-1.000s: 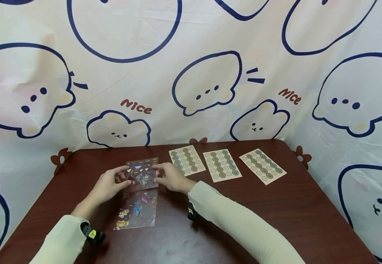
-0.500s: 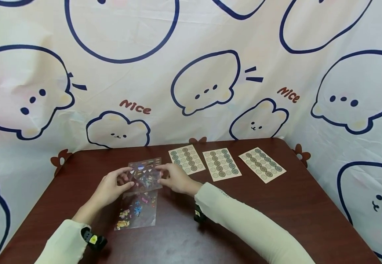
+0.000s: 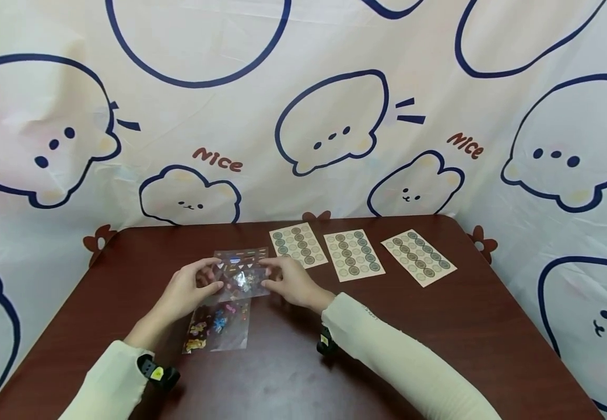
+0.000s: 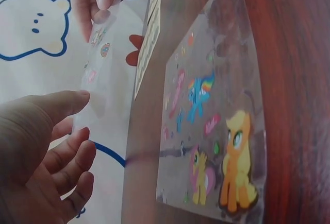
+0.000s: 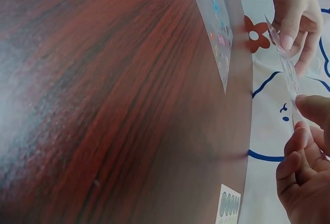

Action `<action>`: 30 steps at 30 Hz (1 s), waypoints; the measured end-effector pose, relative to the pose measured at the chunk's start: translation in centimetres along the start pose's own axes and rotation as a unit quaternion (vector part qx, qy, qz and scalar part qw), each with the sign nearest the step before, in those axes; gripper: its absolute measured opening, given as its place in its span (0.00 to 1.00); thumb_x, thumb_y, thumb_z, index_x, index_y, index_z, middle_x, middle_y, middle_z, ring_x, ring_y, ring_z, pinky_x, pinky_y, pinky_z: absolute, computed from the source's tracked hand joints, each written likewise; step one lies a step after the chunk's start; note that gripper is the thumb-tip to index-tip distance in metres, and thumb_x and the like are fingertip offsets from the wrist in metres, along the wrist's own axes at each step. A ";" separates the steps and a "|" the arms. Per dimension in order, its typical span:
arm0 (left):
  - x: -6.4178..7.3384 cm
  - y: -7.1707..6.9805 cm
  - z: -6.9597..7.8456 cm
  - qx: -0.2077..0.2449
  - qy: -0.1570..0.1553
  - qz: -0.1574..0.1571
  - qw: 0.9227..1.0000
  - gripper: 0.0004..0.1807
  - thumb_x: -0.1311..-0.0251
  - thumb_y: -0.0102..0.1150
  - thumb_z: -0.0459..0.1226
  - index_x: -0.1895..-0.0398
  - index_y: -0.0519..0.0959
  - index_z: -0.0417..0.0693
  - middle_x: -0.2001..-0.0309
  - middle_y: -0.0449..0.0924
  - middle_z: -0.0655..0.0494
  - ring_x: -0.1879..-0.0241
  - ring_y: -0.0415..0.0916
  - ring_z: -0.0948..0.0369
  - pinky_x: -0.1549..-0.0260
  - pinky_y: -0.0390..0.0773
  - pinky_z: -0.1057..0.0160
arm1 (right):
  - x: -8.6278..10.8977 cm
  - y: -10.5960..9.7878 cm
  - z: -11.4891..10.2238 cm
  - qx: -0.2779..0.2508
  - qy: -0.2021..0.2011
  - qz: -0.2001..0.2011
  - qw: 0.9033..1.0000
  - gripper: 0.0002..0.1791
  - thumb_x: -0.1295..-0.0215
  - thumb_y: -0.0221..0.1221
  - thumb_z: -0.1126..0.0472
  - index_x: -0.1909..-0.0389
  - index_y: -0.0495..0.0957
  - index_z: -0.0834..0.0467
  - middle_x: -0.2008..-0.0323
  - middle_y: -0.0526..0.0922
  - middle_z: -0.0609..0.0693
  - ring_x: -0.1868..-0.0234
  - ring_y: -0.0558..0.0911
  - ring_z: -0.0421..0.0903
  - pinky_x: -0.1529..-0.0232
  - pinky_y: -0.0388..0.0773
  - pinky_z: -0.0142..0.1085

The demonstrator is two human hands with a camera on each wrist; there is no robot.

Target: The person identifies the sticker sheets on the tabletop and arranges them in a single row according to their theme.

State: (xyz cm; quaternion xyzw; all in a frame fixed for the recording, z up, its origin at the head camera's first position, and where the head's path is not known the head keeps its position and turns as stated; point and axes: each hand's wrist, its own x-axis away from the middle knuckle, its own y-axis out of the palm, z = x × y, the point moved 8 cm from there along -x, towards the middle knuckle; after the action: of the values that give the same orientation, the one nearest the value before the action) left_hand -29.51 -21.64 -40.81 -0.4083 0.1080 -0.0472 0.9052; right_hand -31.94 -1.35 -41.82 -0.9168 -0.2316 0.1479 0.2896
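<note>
Between my two hands a clear sticker sheet (image 3: 241,280) is held up above the table, pinched at both side edges. My left hand (image 3: 188,289) grips its left edge between thumb and fingers. On the opposite edge, my right hand (image 3: 294,283) pinches it the same way. Seen from the left wrist, the held sheet (image 4: 100,69) stands nearly edge-on, with small printed figures on it. A second clear sticker sheet (image 3: 234,332) lies flat on the table just below, printed with colourful cartoon ponies (image 4: 238,162); the raised sheet overlaps its top edge in the head view.
Three cream sheets of round stickers lie along the back: a left one (image 3: 299,245), a middle one (image 3: 354,255) and a right one (image 3: 419,257). The dark wooden table (image 3: 387,326) meets a cartoon-printed cloth (image 3: 261,192) behind it.
Both hands have shifted right together, carrying the held sticker sheet with them toward the round-sticker sheets. The pony sheet stays on the table.
</note>
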 end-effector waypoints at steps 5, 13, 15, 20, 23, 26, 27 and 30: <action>-0.1 0.1 0.3 0.011 0.007 0.002 1.000 0.25 0.37 0.67 0.35 0.37 0.75 0.40 0.64 0.79 0.51 0.68 0.73 0.59 0.76 0.71 0.66 | 0.2 -0.6 -0.3 -0.004 -0.012 0.007 1.000 0.28 0.36 0.66 0.68 0.34 0.75 0.62 0.58 0.81 0.53 0.81 0.72 0.36 0.80 0.74 0.29; 0.0 1.0 0.5 0.015 0.008 0.007 1.000 0.24 0.37 0.67 0.35 0.37 0.76 0.42 0.64 0.78 0.51 0.67 0.73 0.60 0.73 0.73 0.67 | 0.7 -1.3 -0.4 0.007 -0.016 0.016 1.000 0.29 0.36 0.66 0.66 0.33 0.75 0.61 0.61 0.81 0.50 0.79 0.72 0.36 0.79 0.72 0.28; 0.0 1.1 0.6 0.016 0.007 0.005 1.000 0.25 0.37 0.68 0.35 0.37 0.76 0.42 0.64 0.78 0.51 0.68 0.73 0.60 0.73 0.72 0.66 | 0.9 -1.5 -0.4 0.010 -0.015 0.018 1.000 0.29 0.36 0.67 0.66 0.34 0.75 0.61 0.61 0.81 0.50 0.79 0.72 0.35 0.79 0.72 0.27; 0.1 1.2 1.0 0.015 0.012 0.000 1.000 0.24 0.38 0.68 0.35 0.38 0.77 0.42 0.65 0.78 0.52 0.68 0.73 0.60 0.73 0.73 0.67 | 1.3 -1.7 -0.1 0.000 -0.013 0.018 1.000 0.29 0.37 0.67 0.66 0.34 0.75 0.62 0.61 0.81 0.51 0.78 0.72 0.37 0.78 0.71 0.27; 0.2 1.3 1.3 0.014 0.013 -0.006 1.000 0.24 0.38 0.68 0.34 0.38 0.77 0.42 0.65 0.78 0.53 0.68 0.73 0.60 0.73 0.73 0.67 | 1.5 -1.8 0.1 -0.003 -0.019 0.017 1.000 0.29 0.37 0.67 0.67 0.35 0.75 0.63 0.62 0.82 0.52 0.78 0.72 0.37 0.78 0.72 0.27; 0.3 1.4 1.7 0.014 0.013 -0.016 1.000 0.24 0.38 0.68 0.34 0.38 0.77 0.42 0.65 0.78 0.54 0.68 0.73 0.61 0.73 0.73 0.67 | 1.7 -1.9 0.2 -0.007 -0.022 0.015 1.000 0.29 0.37 0.67 0.67 0.35 0.75 0.63 0.61 0.82 0.53 0.79 0.71 0.37 0.78 0.71 0.27; 0.3 1.4 1.8 0.014 0.012 -0.019 1.000 0.24 0.38 0.67 0.34 0.38 0.77 0.42 0.66 0.78 0.54 0.69 0.73 0.61 0.73 0.73 0.67 | 1.8 -1.9 0.3 -0.008 -0.022 0.013 1.000 0.29 0.37 0.67 0.67 0.35 0.75 0.63 0.61 0.82 0.53 0.79 0.71 0.37 0.78 0.71 0.27; 0.3 1.6 2.2 0.011 0.012 -0.026 1.000 0.23 0.37 0.67 0.34 0.39 0.77 0.42 0.66 0.78 0.54 0.69 0.73 0.61 0.73 0.73 0.66 | 2.1 -2.1 0.6 -0.012 -0.017 0.009 1.000 0.28 0.37 0.67 0.67 0.35 0.76 0.62 0.61 0.81 0.52 0.79 0.72 0.36 0.79 0.72 0.27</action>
State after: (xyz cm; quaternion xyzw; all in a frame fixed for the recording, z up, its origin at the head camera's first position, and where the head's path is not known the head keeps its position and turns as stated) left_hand -28.68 -19.06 -40.63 -0.4002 0.1076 -0.0765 0.9069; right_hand -31.14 1.51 -41.34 -0.9197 -0.2297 0.1634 0.2734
